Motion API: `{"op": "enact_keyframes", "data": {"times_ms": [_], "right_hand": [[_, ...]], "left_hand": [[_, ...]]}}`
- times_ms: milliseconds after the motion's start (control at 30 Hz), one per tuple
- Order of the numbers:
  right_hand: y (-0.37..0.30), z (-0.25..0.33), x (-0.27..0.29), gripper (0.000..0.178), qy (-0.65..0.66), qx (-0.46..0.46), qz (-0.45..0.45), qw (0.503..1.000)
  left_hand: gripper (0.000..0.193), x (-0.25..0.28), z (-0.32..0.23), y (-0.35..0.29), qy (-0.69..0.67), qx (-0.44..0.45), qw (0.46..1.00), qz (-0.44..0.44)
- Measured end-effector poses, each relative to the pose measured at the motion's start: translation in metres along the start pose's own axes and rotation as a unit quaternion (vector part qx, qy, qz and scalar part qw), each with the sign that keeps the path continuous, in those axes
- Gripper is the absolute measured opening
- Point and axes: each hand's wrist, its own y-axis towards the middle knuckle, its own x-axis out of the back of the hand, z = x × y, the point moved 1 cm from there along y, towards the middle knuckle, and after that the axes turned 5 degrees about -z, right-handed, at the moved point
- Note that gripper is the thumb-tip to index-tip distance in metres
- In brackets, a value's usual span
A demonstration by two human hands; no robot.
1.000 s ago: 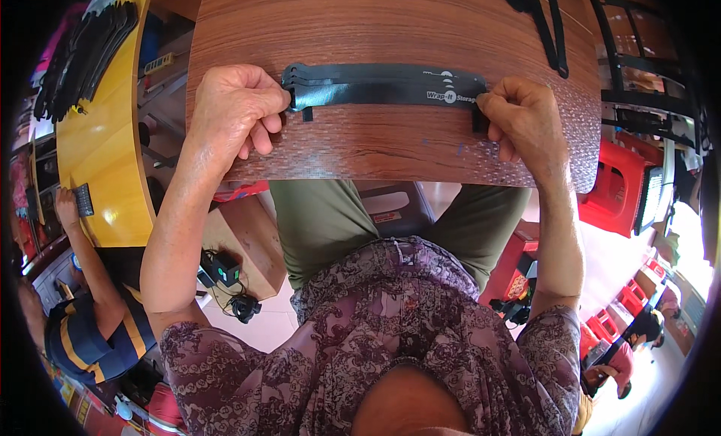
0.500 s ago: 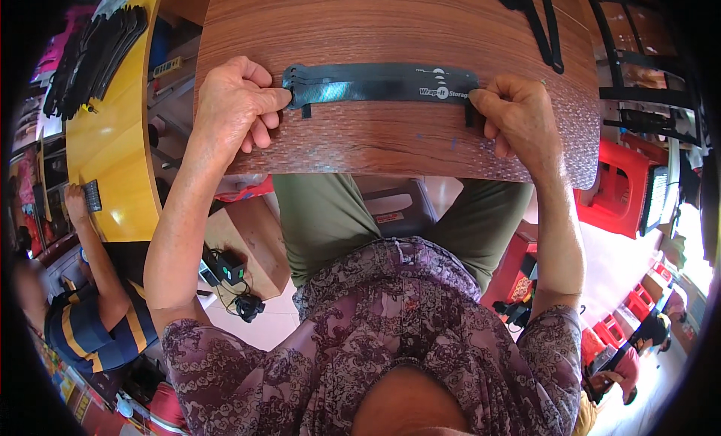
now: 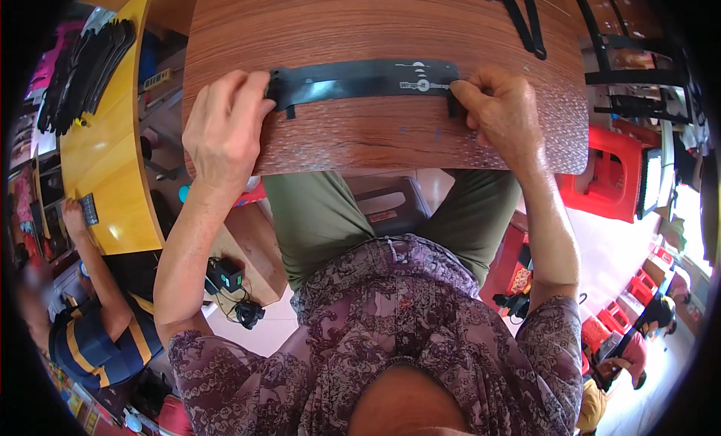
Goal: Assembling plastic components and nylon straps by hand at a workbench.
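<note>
Flat on the brown wooden table lie glossy black straps, stacked and stretched sideways, with pale print near the right end. My left hand is closed at their left end, its fingertips pressed together against the edge. At the opposite end, my right hand pinches the right corner between thumb and curled forefinger. Two short dark tabs stick out below the straps, one close to each hand. How many layers are in the stack I cannot tell.
A black looped strap lies at the table's far right. On the yellow table to the left is a pile of black straps; a co-worker's arm reaches onto it. A red plastic stool stands at the right.
My left fingers have shifted from a side pinch to gripping the end from above, back of the hand up. The layered left ends now look more even. The view has shifted slightly.
</note>
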Motion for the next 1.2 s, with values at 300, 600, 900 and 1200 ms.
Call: {"op": "enact_keyframes", "data": {"times_ms": [300,600,900,1200], "right_hand": [[-0.004,-0.019,-0.006,0.019,-0.156,0.210,-0.124,0.957],[-0.045,0.014,-0.053,0.058,-0.224,0.479,-0.105,0.842],[-0.039,0.014,-0.097,0.082,-0.244,0.498,-0.033,0.832],[-0.035,-0.032,-0.036,0.081,-0.305,0.403,-0.080,0.859]], "left_hand": [[0.034,-0.011,-0.011,0.001,-0.028,-0.232,0.972,-0.023],[0.039,-0.009,-0.014,-0.005,-0.018,-0.204,0.979,0.022],[0.038,-0.009,-0.008,-0.009,-0.004,-0.179,0.982,0.051],[0.042,-0.011,-0.008,-0.008,-0.019,-0.170,0.984,0.049]]}}
